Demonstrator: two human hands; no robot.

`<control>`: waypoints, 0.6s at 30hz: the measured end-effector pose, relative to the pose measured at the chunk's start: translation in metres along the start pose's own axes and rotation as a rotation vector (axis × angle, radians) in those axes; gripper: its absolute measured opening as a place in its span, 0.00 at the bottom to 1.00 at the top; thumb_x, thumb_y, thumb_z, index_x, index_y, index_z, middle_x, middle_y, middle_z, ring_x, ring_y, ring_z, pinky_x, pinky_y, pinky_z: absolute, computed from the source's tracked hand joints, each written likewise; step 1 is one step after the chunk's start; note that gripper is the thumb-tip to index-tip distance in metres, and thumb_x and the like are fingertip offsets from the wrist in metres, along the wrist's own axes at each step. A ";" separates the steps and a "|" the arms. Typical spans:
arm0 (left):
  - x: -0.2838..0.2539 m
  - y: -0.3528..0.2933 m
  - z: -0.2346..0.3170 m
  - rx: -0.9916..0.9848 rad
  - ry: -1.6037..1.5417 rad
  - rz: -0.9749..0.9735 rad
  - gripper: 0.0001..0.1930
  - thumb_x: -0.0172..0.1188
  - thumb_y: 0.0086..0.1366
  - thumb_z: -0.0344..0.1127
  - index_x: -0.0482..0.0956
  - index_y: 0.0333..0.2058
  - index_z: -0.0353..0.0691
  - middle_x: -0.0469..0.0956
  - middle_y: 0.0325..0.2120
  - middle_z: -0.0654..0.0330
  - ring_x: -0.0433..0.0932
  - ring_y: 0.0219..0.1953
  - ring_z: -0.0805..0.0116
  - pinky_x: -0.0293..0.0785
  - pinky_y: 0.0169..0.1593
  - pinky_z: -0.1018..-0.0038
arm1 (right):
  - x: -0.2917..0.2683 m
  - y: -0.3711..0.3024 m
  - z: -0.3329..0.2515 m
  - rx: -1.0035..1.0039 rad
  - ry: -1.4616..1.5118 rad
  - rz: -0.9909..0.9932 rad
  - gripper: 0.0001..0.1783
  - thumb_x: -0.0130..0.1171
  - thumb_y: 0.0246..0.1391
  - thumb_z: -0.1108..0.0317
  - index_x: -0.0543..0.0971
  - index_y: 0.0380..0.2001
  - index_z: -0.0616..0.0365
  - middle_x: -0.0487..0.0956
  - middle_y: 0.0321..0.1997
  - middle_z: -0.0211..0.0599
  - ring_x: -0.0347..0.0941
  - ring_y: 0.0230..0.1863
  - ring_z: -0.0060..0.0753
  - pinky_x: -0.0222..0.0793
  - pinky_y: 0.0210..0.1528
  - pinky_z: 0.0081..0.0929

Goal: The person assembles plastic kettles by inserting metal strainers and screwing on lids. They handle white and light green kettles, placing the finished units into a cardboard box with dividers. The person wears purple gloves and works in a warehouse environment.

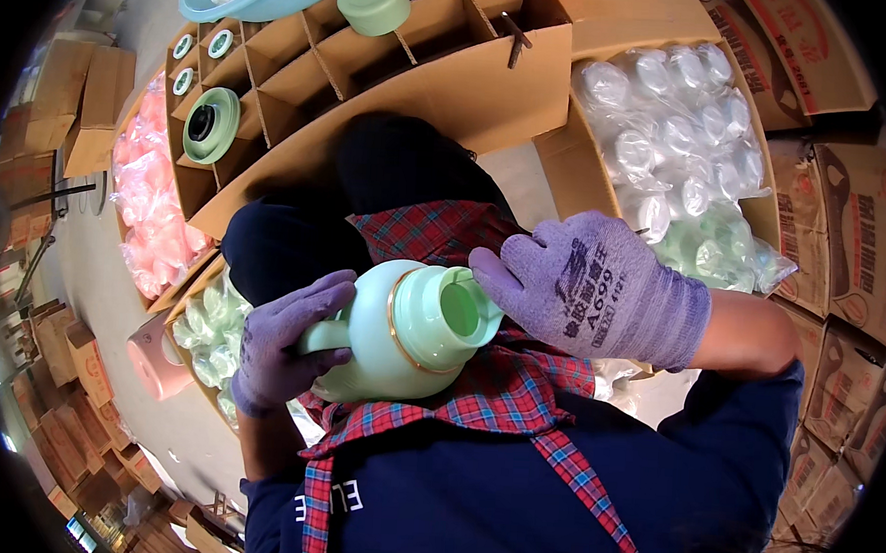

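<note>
A mint-green vacuum jug [364, 347] lies tilted over my lap, its round open mouth turned to the right. My left hand [284, 338], in a purple knitted glove, is closed round the jug's handle. At the mouth, the thumb of my gloved right hand [598, 285] presses on the collar [441, 311] near the pouring lip. The other fingers of that hand are curled in, and their tips are mostly hidden. A thin gold line circles the jug's shoulder. Beneath it spreads my red plaid apron [497, 390].
Ahead stands a divided cardboard carton [452, 107] with green lids [374, 5] and a green cap with a black stopper [210, 124]. On the right is a box of clear-wrapped parts [672, 118]. Pink wrapped parts [146, 201] lie left. Stacked cartons [857, 218] line the right side.
</note>
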State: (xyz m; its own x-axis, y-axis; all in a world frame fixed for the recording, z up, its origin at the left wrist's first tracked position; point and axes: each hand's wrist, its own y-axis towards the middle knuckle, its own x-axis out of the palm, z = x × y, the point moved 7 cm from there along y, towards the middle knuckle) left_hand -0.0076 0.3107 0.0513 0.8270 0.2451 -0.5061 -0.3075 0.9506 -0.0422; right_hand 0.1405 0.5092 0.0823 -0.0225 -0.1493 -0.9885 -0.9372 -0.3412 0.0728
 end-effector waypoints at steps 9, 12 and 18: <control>0.016 -0.013 0.025 -0.054 0.222 0.157 0.32 0.78 0.39 0.28 0.80 0.48 0.33 0.81 0.50 0.43 0.83 0.50 0.45 0.82 0.51 0.65 | 0.019 -0.012 -0.003 0.146 0.063 -0.109 0.19 0.54 0.56 0.62 0.75 0.49 0.59 0.72 0.28 0.33 0.74 0.26 0.29 0.68 0.22 0.31; 0.023 -0.018 0.036 -0.020 0.352 0.192 0.31 0.80 0.39 0.32 0.79 0.46 0.34 0.82 0.48 0.43 0.83 0.49 0.43 0.82 0.48 0.63 | 0.028 -0.018 -0.002 0.226 0.152 -0.236 0.25 0.54 0.55 0.65 0.74 0.57 0.59 0.74 0.32 0.35 0.77 0.30 0.33 0.72 0.27 0.34; 0.037 -0.031 0.048 0.054 0.506 0.232 0.29 0.82 0.42 0.38 0.78 0.42 0.35 0.81 0.48 0.41 0.83 0.50 0.41 0.83 0.44 0.61 | 0.038 -0.031 -0.004 0.281 0.309 -0.306 0.25 0.54 0.56 0.68 0.72 0.57 0.63 0.77 0.33 0.42 0.80 0.31 0.41 0.75 0.29 0.38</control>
State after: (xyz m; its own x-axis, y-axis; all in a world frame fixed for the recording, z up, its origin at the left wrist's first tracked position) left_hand 0.0551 0.2989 0.0750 0.4074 0.3393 -0.8479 -0.4189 0.8944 0.1567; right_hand 0.1706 0.5101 0.0431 0.3319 -0.3637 -0.8704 -0.9429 -0.1558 -0.2944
